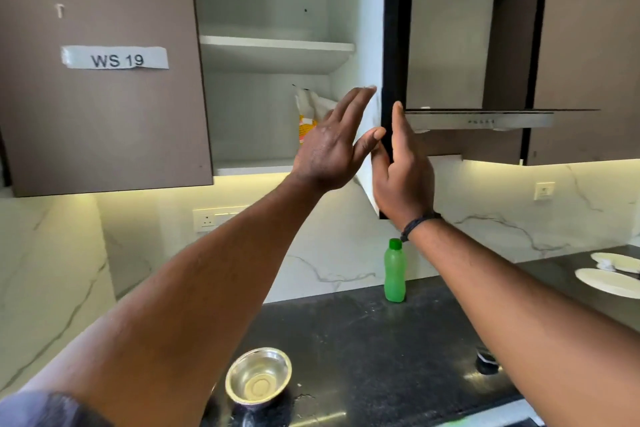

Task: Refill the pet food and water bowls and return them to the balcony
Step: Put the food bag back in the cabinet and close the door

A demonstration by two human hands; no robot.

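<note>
A small steel bowl (pixel 258 380) stands on the dark counter (pixel 363 340) below my left arm, and it looks empty. Inside the open wall cupboard (pixel 273 45), a white and orange food bag (pixel 306 114) leans on the lower shelf, partly hidden behind my left hand (pixel 334 146). That hand is raised flat with fingers spread, holding nothing. My right hand (pixel 401 170) grips the edge of the open cupboard door (pixel 374 107), which I see edge-on. A green water bottle (pixel 394 270) stands upright against the marble backsplash.
The closed left cupboard door carries a label reading WS 19 (pixel 116 59). A steel range hood (pixel 485 114) hangs to the right. Two white plates (pixel 609 274) lie at the counter's far right. Wall sockets (pixel 214 218) sit on the backsplash.
</note>
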